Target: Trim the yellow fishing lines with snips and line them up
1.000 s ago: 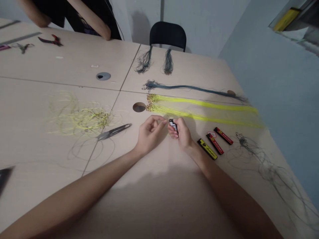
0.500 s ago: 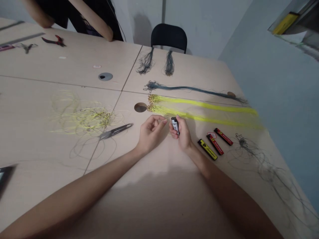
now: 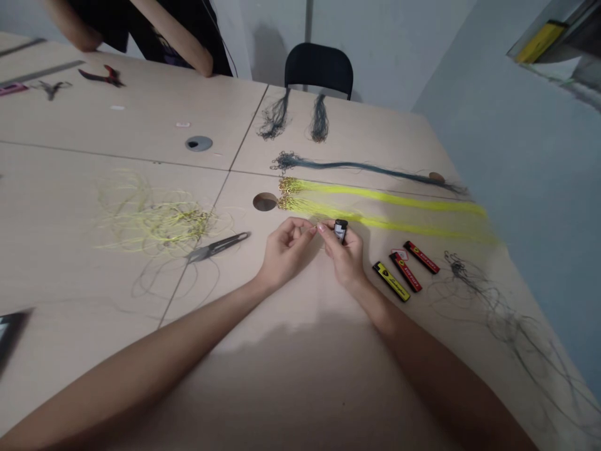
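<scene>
My left hand [image 3: 287, 252] is pinched closed at the middle of the table; what lies between its fingertips is too small to make out. Close beside it, my right hand [image 3: 346, 254] is closed around a black and white lighter [image 3: 340, 231], its thumb and forefinger meeting near my left fingertips. Just beyond both hands lie two bundles of yellow line [image 3: 399, 199] with gold-coloured hooks [image 3: 290, 186] at their left ends. To the left are thread snips [image 3: 218, 246] and a loose tangle of yellow line [image 3: 164, 219].
Red lighters [image 3: 404, 272] and a yellow one [image 3: 391, 282] lie right of my hands, near tangled dark line [image 3: 498, 304]. Dark bundles [image 3: 357, 166] lie farther back. Pliers [image 3: 109, 76] are far left, near a person's forearms [image 3: 183, 41]. A chair [image 3: 319, 66] stands behind.
The lighter has shifted right and back within my right hand. My right thumb and forefinger have come over to my left fingertips. My left hand has barely moved.
</scene>
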Available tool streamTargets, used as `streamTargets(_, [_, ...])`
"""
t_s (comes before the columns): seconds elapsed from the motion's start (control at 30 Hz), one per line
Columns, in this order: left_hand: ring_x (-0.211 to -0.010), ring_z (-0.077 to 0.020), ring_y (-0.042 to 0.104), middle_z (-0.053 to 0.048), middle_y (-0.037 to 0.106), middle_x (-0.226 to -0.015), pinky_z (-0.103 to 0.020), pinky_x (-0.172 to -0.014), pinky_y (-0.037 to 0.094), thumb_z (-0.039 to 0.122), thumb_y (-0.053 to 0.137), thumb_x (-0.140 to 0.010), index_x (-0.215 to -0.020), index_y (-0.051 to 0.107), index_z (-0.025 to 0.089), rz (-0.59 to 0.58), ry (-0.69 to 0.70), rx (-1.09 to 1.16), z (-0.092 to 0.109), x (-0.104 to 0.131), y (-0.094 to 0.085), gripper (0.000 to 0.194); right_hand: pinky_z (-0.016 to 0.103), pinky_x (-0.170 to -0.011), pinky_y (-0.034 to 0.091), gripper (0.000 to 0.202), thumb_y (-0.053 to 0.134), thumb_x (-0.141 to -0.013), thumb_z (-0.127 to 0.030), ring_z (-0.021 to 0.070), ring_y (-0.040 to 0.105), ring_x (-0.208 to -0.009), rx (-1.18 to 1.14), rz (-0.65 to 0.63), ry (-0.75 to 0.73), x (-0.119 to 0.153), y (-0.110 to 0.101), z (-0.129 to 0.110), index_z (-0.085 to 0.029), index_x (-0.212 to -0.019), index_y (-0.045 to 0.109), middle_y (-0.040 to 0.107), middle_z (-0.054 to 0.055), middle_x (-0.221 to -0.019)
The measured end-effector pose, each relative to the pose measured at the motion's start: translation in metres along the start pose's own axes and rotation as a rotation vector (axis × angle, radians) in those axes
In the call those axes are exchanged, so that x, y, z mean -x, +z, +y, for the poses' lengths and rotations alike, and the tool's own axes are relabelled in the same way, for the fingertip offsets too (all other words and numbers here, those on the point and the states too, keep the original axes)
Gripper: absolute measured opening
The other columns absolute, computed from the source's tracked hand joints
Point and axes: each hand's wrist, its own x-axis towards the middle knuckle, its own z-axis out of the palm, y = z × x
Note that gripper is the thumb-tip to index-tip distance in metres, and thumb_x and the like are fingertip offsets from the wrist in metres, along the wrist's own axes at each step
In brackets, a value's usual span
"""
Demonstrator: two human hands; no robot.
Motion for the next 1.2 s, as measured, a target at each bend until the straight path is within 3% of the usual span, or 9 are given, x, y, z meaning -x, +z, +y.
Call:
streamTargets(0.27, [-0.048,-0.0087,0.025,0.008,0.033,-0.053,-0.025,-0.049,0.02,0.043,0.069,-0.081,-0.078,0.061,0.019,-0.02,-0.021,0.018,0.0003,0.0008,-0.0014,0.026,0.024,-0.044,0.024,0.026,0.07,-0.071,-0.042,0.0067,0.028,-0.047,-0.002,0.059,0.061,0.0002,-0.001,0.0002,-0.02,-0.077,0.059,0.04,-0.007,-0.058])
streamTargets(0.4, [-0.049,-0.0089,0.026,0.007,0.036,-0.054,-0.025,-0.05,0.022,0.042,0.071,-0.08,-0.076,0.061,0.019,-0.021,-0.037,0.033,0.0006,0.0006,-0.0018,0.026,0.024,-0.045,0.024,0.028,0.073,-0.069,-0.043,0.0074,0.03,-0.05,0.031,0.0,0.043,0.0012,-0.0016,-0.0001,-0.019,-0.078,0.061,0.042,-0.006,-0.059])
streamTargets(0.53, [-0.052,-0.0098,0.031,0.005,0.039,-0.056,-0.025,-0.051,0.025,0.042,0.072,-0.079,-0.075,0.062,0.018,-0.016,-0.055,0.026,0.0005,0.0007,-0.0018,0.026,0.023,-0.044,0.024,0.028,0.072,-0.071,-0.043,0.0063,0.028,-0.046,-0.029,0.065,0.039,0.0016,-0.0014,0.0004,-0.02,-0.076,0.057,0.038,-0.008,-0.056])
streamTargets(0.7, [-0.054,-0.0102,0.034,0.004,0.044,-0.059,-0.025,-0.053,0.028,0.046,0.071,-0.08,-0.076,0.063,0.018,-0.015,-0.049,0.028,-0.0007,0.0005,-0.0019,0.029,0.023,-0.044,0.026,0.031,0.074,-0.071,-0.043,0.0059,0.03,-0.046,-0.013,0.049,0.013,0.0016,-0.0019,-0.0005,-0.019,-0.087,0.061,0.046,-0.006,-0.06])
streamTargets(1.07, [-0.051,-0.0104,0.03,0.006,0.036,-0.052,-0.025,-0.05,0.025,0.047,0.072,-0.078,-0.071,0.063,0.019,-0.031,-0.051,0.018,0.0009,0.0003,-0.0032,0.03,0.023,-0.043,0.023,0.029,0.074,-0.068,-0.042,0.0061,0.028,-0.044,0.001,0.041,0.023,0.0019,-0.0018,-0.0015,-0.019,-0.075,0.059,0.041,-0.008,-0.052])
streamTargets(1.2, [-0.054,-0.0113,0.037,0.003,0.046,-0.055,-0.025,-0.053,0.03,0.042,0.069,-0.079,-0.068,0.063,0.019,-0.043,-0.034,0.037,0.0031,0.0,-0.0042,0.027,0.023,-0.042,0.02,0.026,0.072,-0.068,-0.039,0.0056,0.026,-0.042,-0.004,0.021,0.052,0.0011,-0.0027,-0.0022,-0.02,-0.07,0.055,0.035,-0.009,-0.048])
